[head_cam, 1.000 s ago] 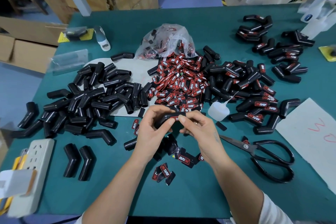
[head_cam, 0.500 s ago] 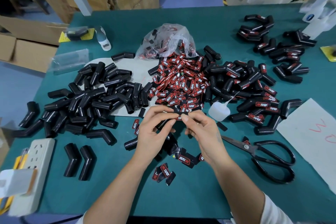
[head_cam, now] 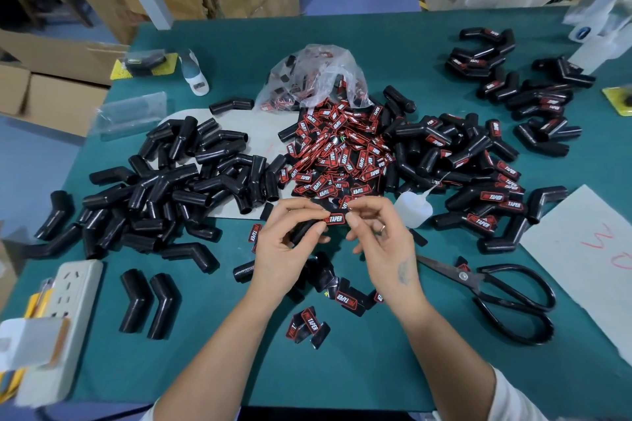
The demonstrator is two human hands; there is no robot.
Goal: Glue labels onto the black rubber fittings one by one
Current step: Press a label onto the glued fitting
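Note:
My left hand (head_cam: 284, 249) grips a black rubber fitting (head_cam: 302, 231) just above the table's middle. A red and black "TAPER" label (head_cam: 334, 218) lies on the fitting's upper end, with my left thumb on its left edge. My right hand (head_cam: 383, 243) has its thumb and forefinger pinching the label's right end. A heap of loose labels (head_cam: 342, 154) lies just beyond my hands. Bare fittings (head_cam: 171, 181) are piled to the left and labelled fittings (head_cam: 478, 181) to the right. A small white glue bottle (head_cam: 413, 210) lies beside my right hand.
Black scissors (head_cam: 496, 290) and a white paper sheet (head_cam: 588, 256) lie on the right. A power strip (head_cam: 68, 318) sits at the front left, with two single fittings (head_cam: 147, 304) beside it. Loose labels (head_cam: 307, 325) lie under my wrists. A plastic bag (head_cam: 314, 75) lies behind the labels.
My right hand's fingers have slid off the top of the label to its right end, so its printed face now shows on the fitting. Both hands stay over the same spot.

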